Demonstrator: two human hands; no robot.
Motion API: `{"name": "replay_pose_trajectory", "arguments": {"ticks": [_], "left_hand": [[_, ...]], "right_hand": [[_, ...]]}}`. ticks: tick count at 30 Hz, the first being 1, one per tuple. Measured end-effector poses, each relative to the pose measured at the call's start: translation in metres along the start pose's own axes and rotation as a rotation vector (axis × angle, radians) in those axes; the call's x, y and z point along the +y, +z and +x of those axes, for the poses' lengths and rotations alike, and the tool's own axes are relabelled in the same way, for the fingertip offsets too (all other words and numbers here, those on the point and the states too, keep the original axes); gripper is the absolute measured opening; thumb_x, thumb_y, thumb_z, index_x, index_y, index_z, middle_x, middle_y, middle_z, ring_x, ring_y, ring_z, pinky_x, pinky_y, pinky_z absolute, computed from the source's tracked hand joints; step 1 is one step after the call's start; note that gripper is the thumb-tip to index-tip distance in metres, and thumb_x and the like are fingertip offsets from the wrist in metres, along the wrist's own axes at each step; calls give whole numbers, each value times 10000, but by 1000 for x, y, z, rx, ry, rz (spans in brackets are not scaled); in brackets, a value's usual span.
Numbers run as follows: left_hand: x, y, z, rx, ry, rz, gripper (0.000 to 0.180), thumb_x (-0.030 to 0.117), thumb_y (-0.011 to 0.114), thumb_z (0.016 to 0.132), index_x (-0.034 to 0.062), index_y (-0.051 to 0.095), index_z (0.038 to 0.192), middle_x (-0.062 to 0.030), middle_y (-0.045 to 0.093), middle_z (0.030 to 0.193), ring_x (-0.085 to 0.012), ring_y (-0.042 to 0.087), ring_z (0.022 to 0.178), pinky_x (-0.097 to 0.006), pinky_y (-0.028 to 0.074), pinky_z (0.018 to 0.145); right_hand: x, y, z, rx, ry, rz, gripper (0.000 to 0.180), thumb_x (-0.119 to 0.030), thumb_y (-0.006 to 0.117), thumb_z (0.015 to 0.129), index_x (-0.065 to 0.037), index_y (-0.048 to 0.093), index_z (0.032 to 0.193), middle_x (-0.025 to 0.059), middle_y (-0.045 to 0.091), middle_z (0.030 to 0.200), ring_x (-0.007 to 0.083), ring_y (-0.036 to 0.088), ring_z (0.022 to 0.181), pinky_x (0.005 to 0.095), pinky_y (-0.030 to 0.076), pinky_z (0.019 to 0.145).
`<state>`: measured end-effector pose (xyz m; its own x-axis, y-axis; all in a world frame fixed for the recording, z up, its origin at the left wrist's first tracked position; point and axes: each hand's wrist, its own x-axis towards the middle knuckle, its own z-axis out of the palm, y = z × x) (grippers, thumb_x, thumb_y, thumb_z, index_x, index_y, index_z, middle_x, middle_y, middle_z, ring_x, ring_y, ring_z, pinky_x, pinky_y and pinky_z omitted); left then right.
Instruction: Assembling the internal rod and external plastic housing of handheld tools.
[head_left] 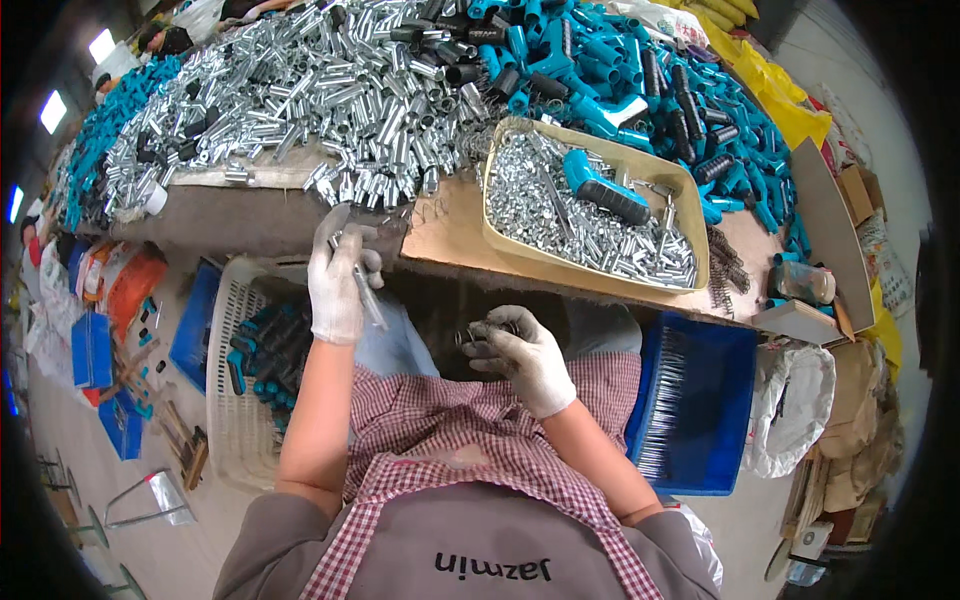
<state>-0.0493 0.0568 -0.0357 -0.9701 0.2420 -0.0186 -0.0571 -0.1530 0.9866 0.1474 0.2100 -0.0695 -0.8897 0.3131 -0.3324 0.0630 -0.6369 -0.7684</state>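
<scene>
My left hand (338, 285), in a white glove, is raised in front of the table edge. Its fingers are closed on a slim silver metal tube (370, 298) that slants downward. Over my lap, my right hand (522, 360), gloved too, has its fingers curled together. Something small and dark shows at its fingertips, too small to name for certain. Beyond the left hand lies a big heap of silver metal sleeves (380, 110). A cream tray (590, 272) of small metal parts stands on the table, with a teal and black handle (607, 188) lying on top.
Teal handles (600, 60) are piled at the back right. Loose springs (728, 268) lie near the table's right end. A blue bin (722, 410) with long metal rods (662, 410) stands right of my lap; left is a white basket (232, 400) of black and teal handles (275, 345).
</scene>
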Motion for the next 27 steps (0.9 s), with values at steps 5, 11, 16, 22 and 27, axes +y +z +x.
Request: {"name": "replay_pose_trajectory", "arguments": {"ticks": [5,11,16,22,27], "left_hand": [[0,14,-34,-52,-18,-591,415,139,539,1018,67,432,1412,-60,590,994,-143,609,800,-322,562,674],[-16,16,-41,-85,25,-827,234,139,596,995,109,539,1220,-57,609,1028,-192,609,912,-396,535,846],[-28,32,-51,-102,-23,-859,150,103,634,964,100,580,1104,-61,614,1028,-198,605,924,-407,520,877],[-1,20,-72,-471,7,225,220,58,652,896,-43,646,1092,-124,696,1021,-185,675,878,-324,543,836],[26,24,-75,-980,266,984,446,225,761,766,34,687,1162,-189,707,1064,-331,696,971,-372,549,830]], "right_hand": [[25,5,8,-52,-23,89,373,-94,654,934,9,519,1266,157,650,1182,256,686,1014,372,584,874],[26,13,0,32,-14,206,417,-87,639,953,46,480,1315,182,650,1203,273,688,1042,357,594,869],[26,15,-9,2,-52,219,450,-95,634,962,86,474,1342,199,650,1167,275,705,995,316,608,807],[10,-21,-10,-23,130,273,420,-284,595,999,24,553,1281,138,674,1039,183,653,807,314,552,695],[1,-40,-24,-117,168,43,366,-266,578,1000,33,609,1209,138,707,1003,169,680,759,298,570,675]]}}
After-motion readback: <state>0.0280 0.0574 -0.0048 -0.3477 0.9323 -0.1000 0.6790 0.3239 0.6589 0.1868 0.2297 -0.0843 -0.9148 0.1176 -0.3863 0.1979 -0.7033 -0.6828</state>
